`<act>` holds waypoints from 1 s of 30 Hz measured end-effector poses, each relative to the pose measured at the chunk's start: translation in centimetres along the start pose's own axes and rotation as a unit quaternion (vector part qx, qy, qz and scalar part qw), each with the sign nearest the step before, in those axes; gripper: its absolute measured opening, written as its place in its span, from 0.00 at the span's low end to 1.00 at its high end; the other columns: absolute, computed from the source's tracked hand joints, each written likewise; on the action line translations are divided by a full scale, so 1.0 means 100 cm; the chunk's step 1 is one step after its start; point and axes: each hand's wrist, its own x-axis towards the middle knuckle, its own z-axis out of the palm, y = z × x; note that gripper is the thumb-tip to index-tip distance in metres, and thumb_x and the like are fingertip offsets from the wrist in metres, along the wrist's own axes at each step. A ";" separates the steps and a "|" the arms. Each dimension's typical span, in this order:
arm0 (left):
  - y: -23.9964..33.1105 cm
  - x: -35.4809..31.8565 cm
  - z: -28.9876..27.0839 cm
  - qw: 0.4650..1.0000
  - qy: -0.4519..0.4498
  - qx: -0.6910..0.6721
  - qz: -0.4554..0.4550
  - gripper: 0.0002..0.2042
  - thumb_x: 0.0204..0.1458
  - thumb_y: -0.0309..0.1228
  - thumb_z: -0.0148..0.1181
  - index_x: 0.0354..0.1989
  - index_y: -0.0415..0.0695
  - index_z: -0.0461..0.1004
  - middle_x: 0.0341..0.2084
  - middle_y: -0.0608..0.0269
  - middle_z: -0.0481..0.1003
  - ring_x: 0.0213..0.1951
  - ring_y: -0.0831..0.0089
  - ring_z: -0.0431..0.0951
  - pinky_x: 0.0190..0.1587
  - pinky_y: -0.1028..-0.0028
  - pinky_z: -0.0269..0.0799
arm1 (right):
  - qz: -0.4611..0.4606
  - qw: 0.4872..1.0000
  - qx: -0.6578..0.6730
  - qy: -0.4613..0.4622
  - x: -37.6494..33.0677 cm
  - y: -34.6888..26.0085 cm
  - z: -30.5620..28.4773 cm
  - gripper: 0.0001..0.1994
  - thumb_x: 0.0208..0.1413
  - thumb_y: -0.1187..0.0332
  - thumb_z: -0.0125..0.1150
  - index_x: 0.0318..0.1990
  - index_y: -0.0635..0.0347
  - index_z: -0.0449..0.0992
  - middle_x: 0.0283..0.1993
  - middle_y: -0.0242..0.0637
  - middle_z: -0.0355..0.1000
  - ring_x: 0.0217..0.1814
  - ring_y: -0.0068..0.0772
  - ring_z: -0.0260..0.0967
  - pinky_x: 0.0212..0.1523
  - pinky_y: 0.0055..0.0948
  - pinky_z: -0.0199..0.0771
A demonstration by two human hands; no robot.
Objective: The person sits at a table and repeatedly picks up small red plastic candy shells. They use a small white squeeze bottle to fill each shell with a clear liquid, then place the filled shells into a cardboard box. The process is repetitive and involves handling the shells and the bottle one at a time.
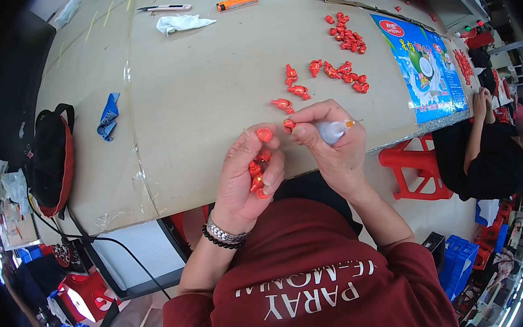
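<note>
My left hand (238, 180) is closed around several small glossy red pieces (256, 169), with one red piece (264, 135) pinched between thumb and forefinger. Close beside it, my right hand (344, 157) pinches another small red piece (288, 124) between thumb and forefinger. That same hand also holds a small whitish squeeze bottle (331, 132) with an orange collar and a thin needle tip, pointing right. Both hands are above the table's near edge. Just beyond them, a loose line of red pieces (298, 91) with yellowish marks runs toward the right.
The brown-covered table (208, 106) carries a cluster of red pieces (348, 37), an orange box cutter blade case (237, 3), a utility knife (164, 8), crumpled tissue (183, 23), a blue wrapper (108, 117) and a black-red bag (52, 161). A co-worker (488, 152) sits right, near a red stool (418, 166).
</note>
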 end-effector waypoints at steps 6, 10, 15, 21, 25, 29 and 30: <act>-0.001 -0.001 0.016 0.985 0.070 0.146 0.060 0.14 0.62 0.39 0.51 0.42 0.39 0.71 0.31 0.63 0.73 0.15 0.80 0.66 0.13 0.82 0.60 | -0.054 0.998 0.022 -0.014 0.002 0.007 0.000 0.06 0.55 0.72 0.63 0.37 0.66 0.75 0.35 0.34 0.74 0.37 0.22 0.70 0.40 0.23 0.71; -0.004 -0.001 0.019 0.976 0.091 0.182 0.080 0.12 0.60 0.38 0.54 0.37 0.39 0.72 0.30 0.62 0.73 0.15 0.80 0.68 0.13 0.83 0.61 | -0.034 0.998 0.044 -0.025 0.001 0.007 -0.001 0.05 0.55 0.74 0.62 0.37 0.67 0.76 0.35 0.35 0.73 0.37 0.23 0.70 0.40 0.23 0.71; -0.005 -0.001 0.021 0.972 0.096 0.197 0.087 0.11 0.59 0.37 0.56 0.35 0.39 0.72 0.28 0.62 0.73 0.15 0.80 0.68 0.13 0.83 0.61 | -0.049 0.998 0.030 -0.022 0.001 0.008 -0.001 0.05 0.54 0.75 0.63 0.36 0.67 0.76 0.34 0.36 0.73 0.37 0.24 0.71 0.39 0.23 0.72; -0.005 -0.001 0.022 0.972 0.096 0.194 0.089 0.11 0.59 0.36 0.57 0.34 0.39 0.72 0.27 0.62 0.72 0.15 0.80 0.69 0.13 0.83 0.62 | -0.055 0.998 0.024 -0.026 0.001 0.008 -0.002 0.05 0.53 0.74 0.65 0.35 0.65 0.76 0.35 0.36 0.73 0.37 0.22 0.69 0.39 0.21 0.69; -0.005 -0.001 0.022 0.969 0.095 0.213 0.083 0.12 0.60 0.38 0.55 0.35 0.40 0.71 0.25 0.64 0.71 0.15 0.79 0.68 0.13 0.83 0.62 | -0.062 0.998 0.009 -0.026 0.001 0.010 -0.004 0.06 0.53 0.74 0.65 0.36 0.65 0.76 0.35 0.35 0.73 0.36 0.21 0.69 0.38 0.20 0.70; -0.004 -0.002 0.022 0.971 0.093 0.205 0.077 0.12 0.60 0.39 0.53 0.37 0.40 0.71 0.25 0.65 0.71 0.14 0.79 0.68 0.13 0.82 0.62 | -0.037 0.999 0.034 -0.007 0.000 0.005 -0.004 0.06 0.53 0.74 0.65 0.37 0.65 0.76 0.34 0.34 0.73 0.35 0.20 0.69 0.37 0.20 0.71; -0.004 -0.002 0.021 0.972 0.094 0.201 0.075 0.12 0.61 0.39 0.53 0.37 0.40 0.71 0.25 0.65 0.71 0.14 0.79 0.68 0.13 0.82 0.61 | -0.031 0.999 0.041 0.000 0.000 0.003 -0.005 0.06 0.53 0.74 0.65 0.37 0.65 0.76 0.34 0.34 0.73 0.35 0.20 0.69 0.36 0.20 0.71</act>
